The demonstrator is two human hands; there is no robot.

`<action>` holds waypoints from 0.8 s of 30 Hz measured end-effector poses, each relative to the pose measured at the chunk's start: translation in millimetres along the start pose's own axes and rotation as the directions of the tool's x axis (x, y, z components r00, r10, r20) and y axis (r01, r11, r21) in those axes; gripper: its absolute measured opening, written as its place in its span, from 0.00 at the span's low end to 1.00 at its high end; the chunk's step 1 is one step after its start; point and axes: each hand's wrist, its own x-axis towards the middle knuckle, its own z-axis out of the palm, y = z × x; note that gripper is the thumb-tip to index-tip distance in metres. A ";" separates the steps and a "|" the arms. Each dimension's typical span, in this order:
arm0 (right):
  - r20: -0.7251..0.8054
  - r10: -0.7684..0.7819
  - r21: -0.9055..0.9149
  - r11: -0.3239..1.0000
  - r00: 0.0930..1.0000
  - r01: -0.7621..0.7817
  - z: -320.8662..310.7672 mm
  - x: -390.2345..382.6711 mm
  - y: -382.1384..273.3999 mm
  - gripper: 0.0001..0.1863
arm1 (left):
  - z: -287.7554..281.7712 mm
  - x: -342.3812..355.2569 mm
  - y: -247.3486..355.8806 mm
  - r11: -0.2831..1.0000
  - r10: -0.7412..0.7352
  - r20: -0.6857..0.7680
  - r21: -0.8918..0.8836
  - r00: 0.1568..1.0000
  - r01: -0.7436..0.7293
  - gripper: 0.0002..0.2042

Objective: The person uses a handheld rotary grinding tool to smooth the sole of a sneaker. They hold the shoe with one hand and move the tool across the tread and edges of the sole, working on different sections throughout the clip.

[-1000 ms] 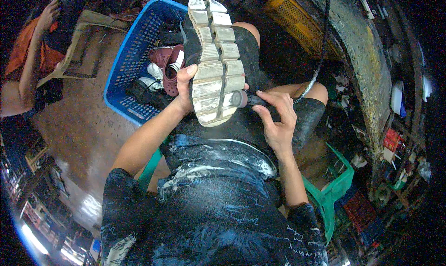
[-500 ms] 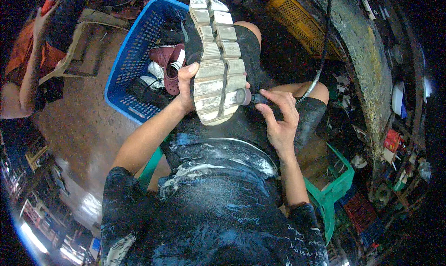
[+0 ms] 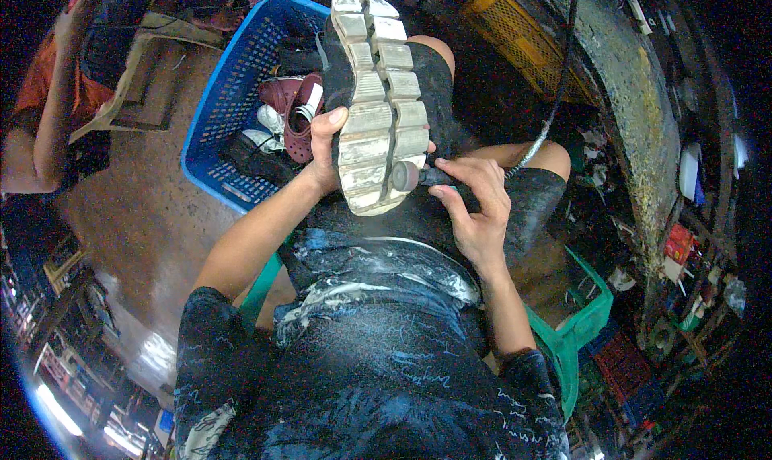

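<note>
A shoe point(image 3: 370, 130) is held up with its sole facing me. The sole is pale and worn, cut into blocks by cross grooves and one long groove. My left hand point(image 3: 323, 150) grips its left edge, thumb on the side and the other fingers mostly hidden behind. My right hand point(image 3: 476, 199) is closed round a dark rotary grinder point(image 3: 434, 176) with a flexible shaft trailing up to the right. The grinder's round sanding head point(image 3: 405, 175) lies against the lower right part of the sole.
A blue plastic basket point(image 3: 211, 110) at left holds several shoes, among them a maroon clog point(image 3: 296, 138). A yellow crate point(image 3: 523, 38) stands beyond my knees. The grinder's cable point(image 3: 563, 74) hangs at right. Green stool parts point(image 3: 583, 315) flank me. Another person's arm point(image 3: 50, 130) shows at far left.
The grinder and my right hand have shifted slightly left, bringing the sanding head further onto the sole. The shoe has barely moved. The other person's arm at far left has moved a little.
</note>
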 end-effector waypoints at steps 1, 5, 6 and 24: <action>0.000 -0.002 0.003 1.000 1.000 0.002 -0.3 -0.1 0.0 0.17 | -0.2 0.2 0.3 1.000 -0.006 -0.012 -0.003 1.000 0.006 0.55; -0.021 0.032 -0.017 0.999 0.999 -0.032 -2.8 3.2 2.9 0.17 | 0.4 0.0 0.3 0.999 -0.011 0.004 -0.037 1.000 0.011 0.55; -0.022 0.019 -0.013 1.000 1.000 -0.019 -2.7 3.9 3.1 0.17 | 0.6 0.1 0.2 0.999 -0.010 0.008 -0.049 1.000 0.011 0.55; -0.021 -0.025 -0.026 0.999 0.999 0.024 -1.2 3.3 1.3 0.17 | 0.9 -0.6 -0.9 0.998 -0.045 -0.029 -0.032 0.999 0.044 0.55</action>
